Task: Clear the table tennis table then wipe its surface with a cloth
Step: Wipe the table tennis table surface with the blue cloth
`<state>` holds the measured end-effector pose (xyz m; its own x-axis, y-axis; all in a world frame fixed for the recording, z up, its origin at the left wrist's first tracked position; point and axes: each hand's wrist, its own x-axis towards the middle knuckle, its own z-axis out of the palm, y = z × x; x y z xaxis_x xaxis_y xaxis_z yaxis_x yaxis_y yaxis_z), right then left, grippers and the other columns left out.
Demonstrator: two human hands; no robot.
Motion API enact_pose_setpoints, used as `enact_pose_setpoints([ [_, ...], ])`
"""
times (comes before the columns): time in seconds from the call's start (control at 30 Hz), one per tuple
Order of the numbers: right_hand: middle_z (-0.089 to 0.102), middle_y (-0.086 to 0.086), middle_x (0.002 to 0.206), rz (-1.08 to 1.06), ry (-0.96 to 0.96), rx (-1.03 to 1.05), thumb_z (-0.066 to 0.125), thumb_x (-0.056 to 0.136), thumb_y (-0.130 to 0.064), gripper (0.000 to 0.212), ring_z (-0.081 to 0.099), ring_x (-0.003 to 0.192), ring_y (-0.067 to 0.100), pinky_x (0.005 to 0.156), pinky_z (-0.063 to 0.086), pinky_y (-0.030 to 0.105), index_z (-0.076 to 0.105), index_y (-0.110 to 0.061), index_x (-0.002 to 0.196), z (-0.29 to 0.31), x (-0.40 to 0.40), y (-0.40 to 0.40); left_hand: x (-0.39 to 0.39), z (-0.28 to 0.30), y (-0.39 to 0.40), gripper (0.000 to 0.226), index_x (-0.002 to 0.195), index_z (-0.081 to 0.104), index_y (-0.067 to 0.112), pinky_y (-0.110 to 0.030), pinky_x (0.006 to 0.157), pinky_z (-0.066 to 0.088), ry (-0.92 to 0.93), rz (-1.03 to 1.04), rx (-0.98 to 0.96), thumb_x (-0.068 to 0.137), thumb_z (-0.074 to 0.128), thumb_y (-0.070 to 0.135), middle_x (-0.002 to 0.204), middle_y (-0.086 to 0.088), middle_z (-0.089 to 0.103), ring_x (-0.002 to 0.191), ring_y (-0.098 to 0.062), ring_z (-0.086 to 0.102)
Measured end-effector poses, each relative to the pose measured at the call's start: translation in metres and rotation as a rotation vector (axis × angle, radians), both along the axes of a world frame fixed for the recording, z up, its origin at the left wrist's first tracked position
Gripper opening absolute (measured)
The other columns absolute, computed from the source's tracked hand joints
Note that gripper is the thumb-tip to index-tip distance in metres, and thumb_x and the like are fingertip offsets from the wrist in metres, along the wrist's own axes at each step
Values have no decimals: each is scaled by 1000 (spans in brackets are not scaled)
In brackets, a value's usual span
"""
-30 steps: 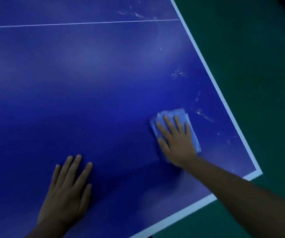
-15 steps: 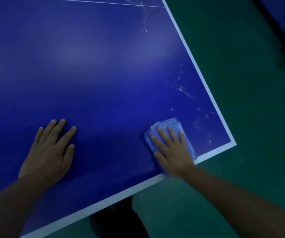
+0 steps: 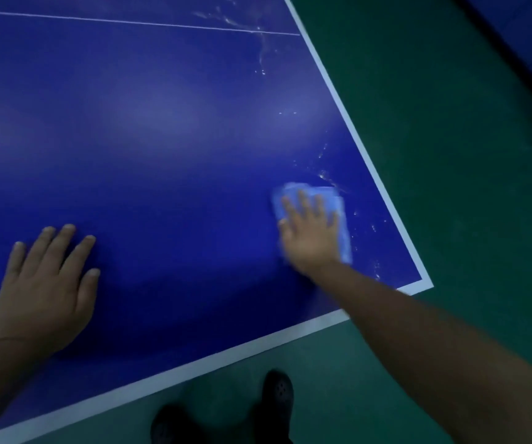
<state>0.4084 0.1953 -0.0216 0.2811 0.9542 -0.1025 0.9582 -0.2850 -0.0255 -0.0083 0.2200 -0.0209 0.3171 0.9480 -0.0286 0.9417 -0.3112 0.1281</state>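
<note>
The folded light-blue cloth (image 3: 338, 216) under my right hand (image 3: 311, 233) looks soft and limp, likely to bunch unless I press it flat with my whole palm rather than pinch it. My fingers lie straight on top, the cloth peeking out at twelve and three o'clock. It sits near the dark blue table tennis table's (image 3: 162, 139) corner. My left hand (image 3: 45, 290) rests flat, fingers spread, at nine o'clock.
</note>
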Motion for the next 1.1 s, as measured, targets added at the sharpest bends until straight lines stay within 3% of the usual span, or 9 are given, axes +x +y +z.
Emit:
enact_pose_setpoints([
  [0.13, -3, -4, 167, -433, 147, 30, 18, 104, -47, 57, -7, 153, 29, 118, -1, 63, 6, -37, 158, 4, 27, 5, 43, 15, -57, 62, 137, 49, -1, -56, 118, 11, -153, 208, 10, 94, 30, 39, 150, -25, 38, 142, -43, 29],
  [0.27, 13, 1, 166, 138, 128, 82, 22, 101, -48, 57, 5, 153, 33, 118, 2, 65, 23, -34, 156, -4, -54, -45, 135, 26, -104, 61, 137, 52, 1, -44, 122, 4, -303, 161, -69, 95, 29, 39, 152, -19, 40, 146, -34, 27],
  [0.37, 15, -4, 166, 349, 138, 45, 27, 101, -51, 56, 5, 153, 28, 119, 3, 62, 26, -37, 155, -4, -8, -65, 194, 24, -113, 63, 141, 49, 2, -37, 124, -1, -303, 88, -87, 96, 28, 40, 155, -16, 38, 148, -29, 23],
  [0.53, 0, -5, 167, -104, -4, -60, 17, 103, -48, 56, -1, 153, 27, 120, 5, 60, 7, -37, 158, 6, 150, -65, 218, 14, -112, 72, 150, 37, 5, -44, 124, -4, -188, 119, -126, 95, 21, 48, 163, -11, 22, 153, -22, 5],
  [0.63, 3, -2, 167, -224, 38, -33, 18, 103, -47, 58, -1, 153, 30, 119, 2, 62, 7, -35, 158, 3, 140, -64, 217, 15, -112, 71, 150, 37, 5, -48, 124, 0, -163, 121, -143, 95, 21, 47, 162, -12, 22, 153, -24, 6],
  [0.83, 21, 0, 164, 588, 83, -14, 28, 102, -50, 55, 12, 152, 33, 117, 11, 64, 26, -35, 155, -2, 82, -106, 217, 14, -111, 72, 150, 38, 5, -46, 124, 1, -166, 147, -162, 94, 20, 46, 163, -11, 21, 153, -22, 6],
  [0.9, 22, 1, 164, 515, 19, -17, 29, 100, -49, 56, 16, 151, 34, 116, 14, 63, 29, -33, 154, -1, 135, -85, 218, 14, -110, 71, 149, 39, 4, -47, 124, 1, -165, 146, -160, 94, 22, 45, 162, -12, 22, 153, -23, 7],
  [1.0, 3, -1, 167, 191, -42, -99, 18, 102, -51, 59, -1, 153, 29, 120, 7, 58, 9, -33, 158, 11, 197, -48, 219, 15, -110, 71, 148, 40, 3, -49, 124, 3, -150, 142, -155, 94, 23, 44, 161, -15, 24, 152, -27, 10],
  [1.1, -1, 0, 167, 136, -7, -55, 9, 103, -52, 59, -5, 153, 29, 121, 4, 58, 3, -33, 158, 5, 179, -76, 219, 17, -111, 71, 148, 40, 3, -50, 123, 4, -140, 138, -159, 93, 23, 44, 161, -15, 24, 152, -29, 11],
])
